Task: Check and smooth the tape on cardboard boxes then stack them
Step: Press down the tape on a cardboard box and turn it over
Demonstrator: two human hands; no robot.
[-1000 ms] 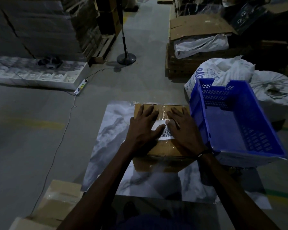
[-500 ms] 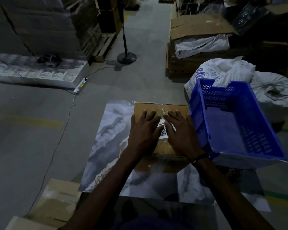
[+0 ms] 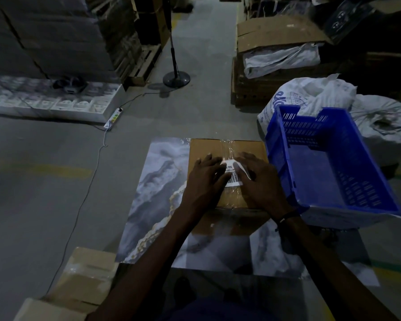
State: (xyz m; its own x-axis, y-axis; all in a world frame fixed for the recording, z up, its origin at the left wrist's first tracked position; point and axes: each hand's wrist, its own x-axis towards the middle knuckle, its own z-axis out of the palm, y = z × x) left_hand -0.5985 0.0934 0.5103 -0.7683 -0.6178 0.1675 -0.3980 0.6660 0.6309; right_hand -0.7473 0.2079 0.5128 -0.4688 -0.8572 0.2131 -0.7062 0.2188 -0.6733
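A blue crate (image 3: pixel 329 163) stands tilted just right of the cardboard box (image 3: pixel 206 149), touching its right edge, with white sacks (image 3: pixel 310 93) behind it. At the near left sit 2 more taped boxes (image 3: pixel 86 274). A fan stand (image 3: pixel 176 75) and a power strip (image 3: pixel 114 117) lie farther off on the floor. The cardboard box rests on a marbled sheet (image 3: pixel 158 186) at the centre. The left hand (image 3: pixel 206 181) and right hand (image 3: pixel 259 181) both lie flat with straight fingers, pressing the clear tape (image 3: pixel 227 147) and barcode label (image 3: pixel 233 176) on the box's top. The crate's inside looks bare.
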